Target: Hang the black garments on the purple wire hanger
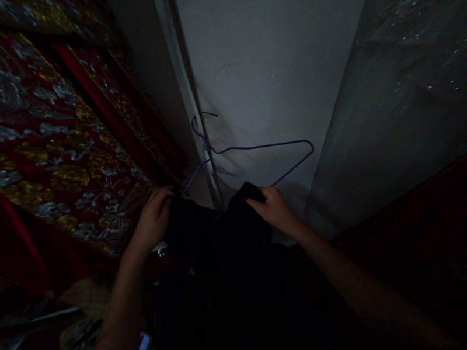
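From the middle of the view, the left hand (152, 220) sits between 8 and 9 o'clock, its fingers closed on the upper edge of a black garment (224, 229); that garment hangs at 6 o'clock, its lower part lost in the dark; a purple hanger (264, 146) lies just above it, hook towards 12, right corner bare at 3, lower bar partly hidden by the cloth; the right hand (272, 207), between 4 and 5, pinches the cloth between thumb and fingers beside that bar; the two-sided hold probably spreads the top edge and steadies the hanger.

Around them the room is dim; red embroidered cloth (50, 109) fills 10 o'clock; a lit screen, perhaps a phone (143, 348), rests among clutter between 7 and 8; a narrow strip (178, 47) runs down from near 12; a pale wall (269, 63) stands at 1; shiny clear sheeting (426, 49) covers 2; the surface below is too dark to make out.
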### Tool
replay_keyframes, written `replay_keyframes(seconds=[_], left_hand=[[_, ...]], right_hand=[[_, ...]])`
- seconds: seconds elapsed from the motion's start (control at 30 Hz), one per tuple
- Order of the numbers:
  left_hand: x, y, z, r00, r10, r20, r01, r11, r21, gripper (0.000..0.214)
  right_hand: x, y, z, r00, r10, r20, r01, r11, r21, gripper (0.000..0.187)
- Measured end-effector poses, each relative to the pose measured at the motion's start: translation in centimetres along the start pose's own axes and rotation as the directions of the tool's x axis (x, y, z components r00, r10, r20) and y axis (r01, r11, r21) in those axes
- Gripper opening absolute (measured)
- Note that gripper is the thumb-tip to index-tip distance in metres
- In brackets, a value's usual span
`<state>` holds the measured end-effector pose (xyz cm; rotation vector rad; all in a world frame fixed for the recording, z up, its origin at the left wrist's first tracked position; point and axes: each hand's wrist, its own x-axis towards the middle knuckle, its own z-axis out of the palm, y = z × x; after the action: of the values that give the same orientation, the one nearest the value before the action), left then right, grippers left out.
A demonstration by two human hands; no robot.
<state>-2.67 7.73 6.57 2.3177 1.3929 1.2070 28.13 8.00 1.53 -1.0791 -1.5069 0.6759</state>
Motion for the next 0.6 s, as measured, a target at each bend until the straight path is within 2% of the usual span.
replay_keyframes(seconds=[0.1,0.17,0.23,0.37,0.5,0.57,0.6], left_hand=[[-1.1,-2.1,-0.5,0.970,-0.110,0.215,0.111,0.994,0.010,0.025],[-1.8,-2.4,-0.6,0.955,-0.158,0.250,0.174,0.984,-0.042,0.027],[-2.0,-1.6,-0.4,0.972,-0.160,0.169,0.178,0.979,-0.098,0.030],[-0.7,1.8,-0.1,0.993,-0.121,-0.012,0.119,0.986,-0.120,0.036],[1.0,4.1,-0.1,0.999,-0.027,-0.047,0.028,1.000,0.001,0.037],[1.6,4.3,0.0,0.999,0.007,-0.046,-0.003,0.996,0.085,0.037],[1.7,4.1,0.0,0.999,0.017,-0.047,-0.012,0.994,0.112,0.037]], right_hand=[[0.6,0.2,-1.4,0.999,-0.017,-0.041,0.016,1.000,-0.015,0.020],[0.6,0.1,-1.5,1.000,-0.008,-0.021,0.008,1.000,-0.011,0.021],[0.2,-0.2,-0.7,1.000,0.006,0.023,-0.006,1.000,0.007,0.022],[-0.9,-0.8,1.6,0.997,0.022,0.073,-0.026,0.998,0.056,0.023],[-1.8,-1.6,2.3,0.992,0.027,0.127,-0.036,0.997,0.064,0.022],[-2.1,-2.0,1.6,0.989,-0.034,0.145,0.026,0.998,0.059,0.014],[-2.2,-2.2,1.0,0.988,-0.078,0.131,0.071,0.996,0.050,0.018]])
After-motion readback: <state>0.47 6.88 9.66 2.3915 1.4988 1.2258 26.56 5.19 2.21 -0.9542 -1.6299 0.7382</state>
